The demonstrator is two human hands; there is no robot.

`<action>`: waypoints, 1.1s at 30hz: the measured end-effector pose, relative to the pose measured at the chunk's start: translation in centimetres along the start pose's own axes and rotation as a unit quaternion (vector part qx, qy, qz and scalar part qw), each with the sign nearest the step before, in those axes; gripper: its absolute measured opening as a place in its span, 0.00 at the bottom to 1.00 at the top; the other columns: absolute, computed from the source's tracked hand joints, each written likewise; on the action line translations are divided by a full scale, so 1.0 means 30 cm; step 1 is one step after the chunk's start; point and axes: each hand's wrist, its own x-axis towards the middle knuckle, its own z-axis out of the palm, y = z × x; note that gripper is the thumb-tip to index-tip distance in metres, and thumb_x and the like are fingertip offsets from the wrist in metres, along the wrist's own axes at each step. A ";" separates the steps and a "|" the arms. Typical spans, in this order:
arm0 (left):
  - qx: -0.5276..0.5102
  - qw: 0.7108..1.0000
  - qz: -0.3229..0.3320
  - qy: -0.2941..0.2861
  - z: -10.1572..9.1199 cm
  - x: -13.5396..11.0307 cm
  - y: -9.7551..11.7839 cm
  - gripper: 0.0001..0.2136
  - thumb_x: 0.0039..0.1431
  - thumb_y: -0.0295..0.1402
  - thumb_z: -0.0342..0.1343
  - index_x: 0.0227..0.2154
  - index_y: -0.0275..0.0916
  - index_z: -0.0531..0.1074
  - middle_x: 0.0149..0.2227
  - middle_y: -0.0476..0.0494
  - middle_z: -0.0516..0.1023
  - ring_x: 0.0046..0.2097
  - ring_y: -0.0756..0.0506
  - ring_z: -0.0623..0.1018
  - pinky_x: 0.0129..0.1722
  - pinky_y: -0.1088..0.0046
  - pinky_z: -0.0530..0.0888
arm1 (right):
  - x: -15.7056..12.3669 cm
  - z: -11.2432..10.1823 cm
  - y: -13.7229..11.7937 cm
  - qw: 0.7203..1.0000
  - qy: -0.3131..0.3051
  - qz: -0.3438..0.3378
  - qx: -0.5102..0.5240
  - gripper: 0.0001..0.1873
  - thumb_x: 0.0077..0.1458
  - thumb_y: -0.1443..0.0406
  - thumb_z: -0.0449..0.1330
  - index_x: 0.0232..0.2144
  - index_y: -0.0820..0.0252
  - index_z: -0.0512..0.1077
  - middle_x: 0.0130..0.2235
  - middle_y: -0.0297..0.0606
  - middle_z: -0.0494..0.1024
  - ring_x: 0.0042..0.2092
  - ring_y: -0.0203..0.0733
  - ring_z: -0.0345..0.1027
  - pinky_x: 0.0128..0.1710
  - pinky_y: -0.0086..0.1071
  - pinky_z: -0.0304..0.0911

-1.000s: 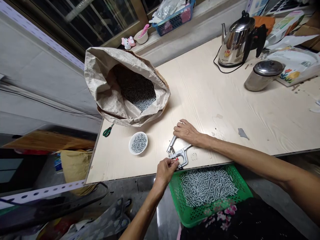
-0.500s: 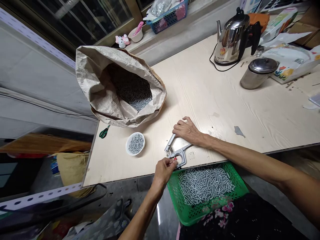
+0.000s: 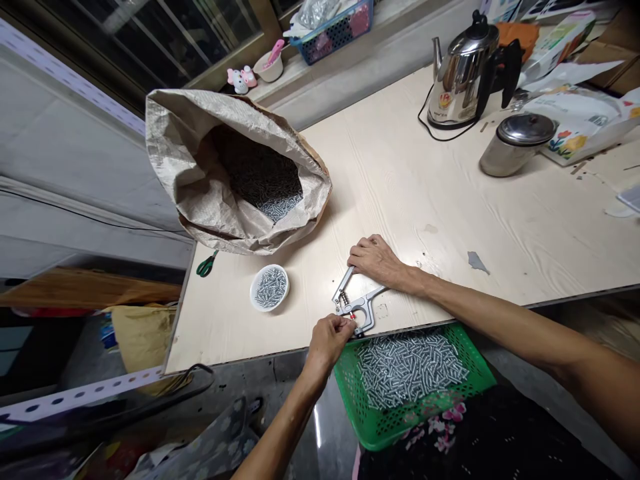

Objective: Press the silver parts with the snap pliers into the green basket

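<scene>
Grey metal hand-press pliers (image 3: 367, 303), with a spring and a red tip in the jaw, lie at the table's front edge. My right hand (image 3: 375, 259) is closed around their handles, which stand apart. At the jaw, my left hand (image 3: 330, 337) has thumb and fingertips pinched together; whatever they hold is too small to make out. Left of the pliers stands a white bowl (image 3: 270, 288) of small silver metal pieces. Below the table edge, a green plastic basket (image 3: 363, 427) holds many short, ribbed silver pieces (image 3: 413, 367).
A large open woven sack (image 3: 200, 200) with more metal pieces stands at the back left. Green-handled scissors (image 3: 206, 265) lie near the table's left edge. Farther right are a kettle (image 3: 457, 80), a lidded metal canister (image 3: 515, 147) and bags. A blue basket (image 3: 335, 37) sits on the sill.
The view has shifted slightly. Both hands keep nearly the same place on the pliers, and the handles remain apart.
</scene>
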 end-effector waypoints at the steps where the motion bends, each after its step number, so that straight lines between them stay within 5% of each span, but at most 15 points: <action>1: 0.005 1.000 0.004 -0.005 -0.002 0.004 0.004 0.16 0.47 0.45 0.53 0.19 0.35 0.69 0.19 0.50 0.67 0.24 0.51 0.66 0.27 0.75 0.59 | 0.002 -0.002 -0.001 1.000 -0.005 0.001 0.004 0.03 0.60 0.64 0.57 0.35 0.56 0.72 0.38 0.35 0.74 0.43 0.44 0.57 0.42 0.39 0.45; 6: 0.026 0.999 0.000 -0.029 0.006 -0.004 0.022 0.16 0.50 0.44 0.52 0.18 0.35 0.69 0.18 0.51 0.64 0.23 0.51 0.64 0.25 0.75 0.57 | -0.035 -0.039 -0.011 0.998 -0.003 0.022 0.051 0.06 0.60 0.63 0.57 0.39 0.58 0.71 0.40 0.38 0.72 0.42 0.43 0.57 0.39 0.35 0.50; 12: 0.095 0.979 0.068 0.165 0.066 -0.077 0.024 0.14 0.57 0.39 0.47 0.25 0.38 0.74 0.28 0.45 0.73 0.32 0.47 0.72 0.31 0.73 0.62 | -0.134 -0.085 0.028 0.998 -0.011 0.033 0.056 0.15 0.62 0.71 0.50 0.50 0.56 0.66 0.46 0.38 0.71 0.42 0.42 0.60 0.37 0.34 0.54; 17: 0.055 0.992 0.035 0.108 0.058 -0.063 0.024 0.13 0.56 0.38 0.50 0.25 0.37 0.75 0.29 0.45 0.76 0.31 0.47 0.73 0.32 0.73 0.63 | -0.129 -0.111 0.039 0.999 -0.029 -0.003 0.043 0.20 0.59 0.62 0.57 0.54 0.57 0.64 0.59 0.45 0.62 0.49 0.49 0.60 0.43 0.39 0.58; 22: 0.066 0.992 0.031 0.105 0.049 -0.062 0.031 0.13 0.57 0.37 0.49 0.26 0.36 0.75 0.30 0.44 0.77 0.32 0.46 0.74 0.32 0.73 0.63 | -0.152 -0.152 0.038 0.994 -0.064 -0.022 0.080 0.35 0.54 0.49 0.60 0.58 0.60 0.59 0.60 0.52 0.59 0.53 0.55 0.57 0.48 0.46 0.57; 28: 0.187 0.964 0.088 0.167 0.072 -0.103 0.047 0.13 0.63 0.35 0.46 0.32 0.38 0.75 0.33 0.44 0.75 0.37 0.44 0.74 0.34 0.72 0.63 | -0.232 -0.162 0.022 0.990 -0.050 -0.068 0.114 0.28 0.57 0.56 0.60 0.57 0.56 0.61 0.54 0.47 0.65 0.49 0.49 0.57 0.45 0.41 0.57; 33: 0.236 0.943 0.133 0.195 0.079 -0.115 0.047 0.11 0.64 0.33 0.47 0.35 0.39 0.75 0.33 0.44 0.75 0.37 0.45 0.74 0.34 0.72 0.64 | -0.257 -0.068 -0.011 0.996 -0.035 -0.039 0.078 0.06 0.62 0.66 0.54 0.40 0.58 0.70 0.38 0.39 0.68 0.40 0.43 0.57 0.38 0.35 0.52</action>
